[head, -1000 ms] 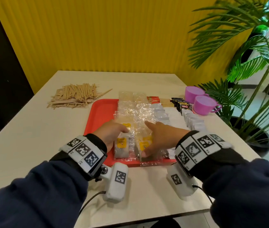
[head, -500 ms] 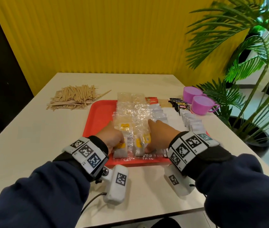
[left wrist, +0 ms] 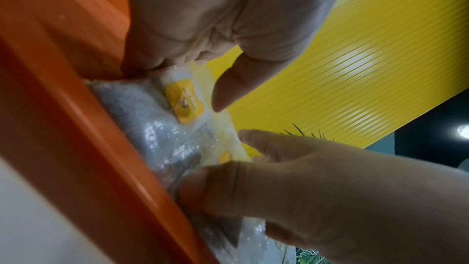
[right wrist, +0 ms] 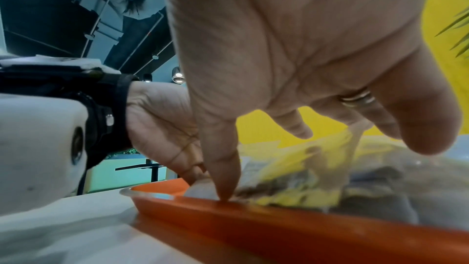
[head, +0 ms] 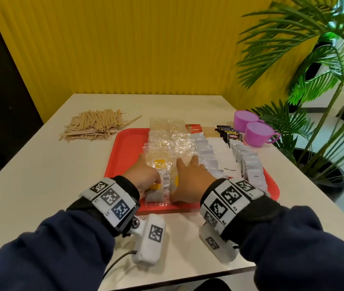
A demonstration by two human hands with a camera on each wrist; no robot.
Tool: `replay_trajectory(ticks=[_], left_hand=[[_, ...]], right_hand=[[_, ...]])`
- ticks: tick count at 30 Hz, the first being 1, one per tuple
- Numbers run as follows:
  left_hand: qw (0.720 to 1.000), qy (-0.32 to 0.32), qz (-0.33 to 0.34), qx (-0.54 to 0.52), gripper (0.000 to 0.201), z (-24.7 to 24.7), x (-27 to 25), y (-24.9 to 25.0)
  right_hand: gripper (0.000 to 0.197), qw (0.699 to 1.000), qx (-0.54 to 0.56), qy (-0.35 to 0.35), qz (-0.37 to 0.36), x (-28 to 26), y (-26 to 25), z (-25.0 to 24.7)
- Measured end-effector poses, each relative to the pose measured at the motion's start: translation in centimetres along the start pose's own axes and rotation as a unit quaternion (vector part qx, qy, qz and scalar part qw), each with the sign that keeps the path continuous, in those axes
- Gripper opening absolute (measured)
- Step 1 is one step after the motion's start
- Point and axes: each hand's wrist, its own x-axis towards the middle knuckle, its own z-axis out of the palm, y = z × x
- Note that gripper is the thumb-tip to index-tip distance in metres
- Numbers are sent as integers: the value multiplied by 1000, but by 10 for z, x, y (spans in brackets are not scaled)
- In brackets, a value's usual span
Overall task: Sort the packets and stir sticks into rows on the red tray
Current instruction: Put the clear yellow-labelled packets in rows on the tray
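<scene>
A: Nearest us, both hands work the front rim of the red tray (head: 122,156), smooth moulded plastic with a raised lip. The left hand (head: 146,179) has its fingers curled down onto a crinkly clear tea-bag packet (head: 155,194) with a yellow tag; whether it truly grips, I cannot tell.

B: And the right hand (head: 190,183)?

A: Fingers spread and fairly straight, pressing flat on the neighbouring clear packets (head: 173,143), thumb tip down by the tray's lip. Those packets run long-axis toward 12 o'clock.

B: Further in?

A: At 1 o'clock, flat white sachets (head: 249,166) overlap in rows running front to back, reaching the tray's right edge. Bare red floor shows at 11 o'clock.

B: Beyond the tray?

A: A loose heap of thin wooden stir sticks (head: 95,127) at 10 o'clock on the pale surface (head: 40,185), mostly lying crosswise. At 2 o'clock, dark glossy sachets (head: 230,133), then two purple plastic cups (head: 257,131).
</scene>
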Motion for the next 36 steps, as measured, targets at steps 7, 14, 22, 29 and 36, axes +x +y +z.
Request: replay_trajectory(ticks=[7, 14, 22, 29, 36], left_hand=[[1000, -5, -2, -17, 92, 1, -5, 1], [1000, -5, 3, -22, 91, 1, -6, 2], [1000, -8, 11, -18, 85, 2, -12, 5], [1000, -7, 12, -16, 84, 2, -11, 3], [1000, -8, 2, -15, 89, 3, -18, 7]], right_hand=[[75, 1000, 0, -15, -13, 1, -1, 1], [81, 999, 2, -16, 32, 1, -4, -3], [89, 998, 43, 2, 56, 8, -4, -7], [106, 995, 81, 3, 53, 6, 6, -6], [105, 997, 46, 18, 55, 9, 0, -5]])
